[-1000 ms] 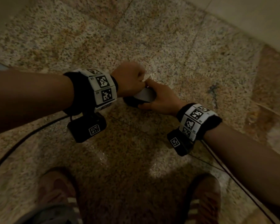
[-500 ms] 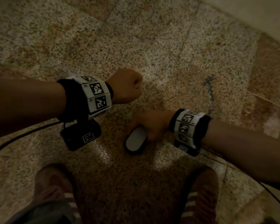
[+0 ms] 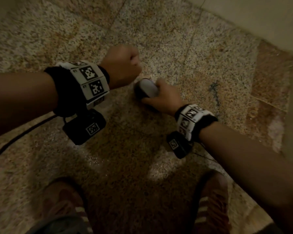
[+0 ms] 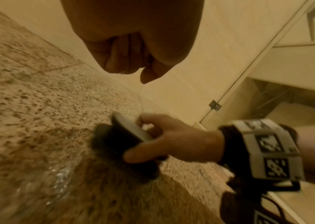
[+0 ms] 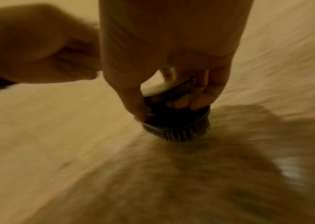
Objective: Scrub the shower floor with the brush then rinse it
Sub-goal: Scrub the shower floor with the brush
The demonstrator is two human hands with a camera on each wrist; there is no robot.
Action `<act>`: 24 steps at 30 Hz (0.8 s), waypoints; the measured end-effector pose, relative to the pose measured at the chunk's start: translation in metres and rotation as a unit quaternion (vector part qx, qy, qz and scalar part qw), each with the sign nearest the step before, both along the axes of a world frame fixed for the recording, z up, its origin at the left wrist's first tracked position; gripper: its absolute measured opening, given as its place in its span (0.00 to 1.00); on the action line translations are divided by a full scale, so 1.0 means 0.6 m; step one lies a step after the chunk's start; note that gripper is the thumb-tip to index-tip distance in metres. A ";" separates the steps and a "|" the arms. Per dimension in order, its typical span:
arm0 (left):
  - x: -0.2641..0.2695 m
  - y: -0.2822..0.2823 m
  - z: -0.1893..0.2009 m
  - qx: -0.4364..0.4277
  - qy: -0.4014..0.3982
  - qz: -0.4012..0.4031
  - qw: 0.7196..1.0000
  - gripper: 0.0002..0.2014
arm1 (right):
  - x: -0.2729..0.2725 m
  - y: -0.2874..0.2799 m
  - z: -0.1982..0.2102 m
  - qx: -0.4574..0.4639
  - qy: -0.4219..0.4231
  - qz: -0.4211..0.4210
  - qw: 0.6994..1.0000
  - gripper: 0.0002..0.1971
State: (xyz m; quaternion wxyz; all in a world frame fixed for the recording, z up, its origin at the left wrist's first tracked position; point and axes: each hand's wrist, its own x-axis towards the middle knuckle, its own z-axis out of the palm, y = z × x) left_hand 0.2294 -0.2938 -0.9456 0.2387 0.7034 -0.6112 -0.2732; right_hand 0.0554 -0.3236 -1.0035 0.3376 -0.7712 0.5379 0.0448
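A dark scrub brush (image 3: 146, 90) with a pale grey top stands bristles-down on the speckled stone shower floor (image 3: 159, 39). My right hand (image 3: 162, 97) grips it from the right, thumb on one side and fingers curled on the other, as the right wrist view shows on the brush (image 5: 174, 115). In the left wrist view the brush (image 4: 126, 141) is blurred and the right hand (image 4: 172, 141) wraps its handle. My left hand (image 3: 122, 65) hovers just left of and above the brush, curled into a fist and holding nothing; the fist (image 4: 131, 50) fills the top of the left wrist view.
A pale wall (image 3: 243, 17) borders the floor at the upper right. My two shoes (image 3: 63, 200) stand near the bottom edge, the other shoe (image 3: 213, 200) to the right. A black cable (image 3: 20, 137) trails from the left wrist. A wet sheen (image 4: 60, 178) glints on the floor.
The right hand pulled the brush toward my feet, then pushed it back up and away beside the left fist. The left hand stayed fisted and shifted only slightly.
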 end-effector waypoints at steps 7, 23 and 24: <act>-0.077 -0.013 -0.008 0.026 0.056 -0.081 0.995 0.19 | -0.128 0.043 0.001 0.083 0.041 -0.359 0.929 0.30; -0.164 0.021 -0.085 0.112 0.134 -0.193 0.966 0.19 | -0.267 0.212 -0.038 0.107 0.089 -0.599 0.789 0.41; -0.166 0.017 -0.085 0.110 0.143 -0.187 0.966 0.19 | -0.279 0.216 -0.049 0.096 0.100 -0.610 0.781 0.48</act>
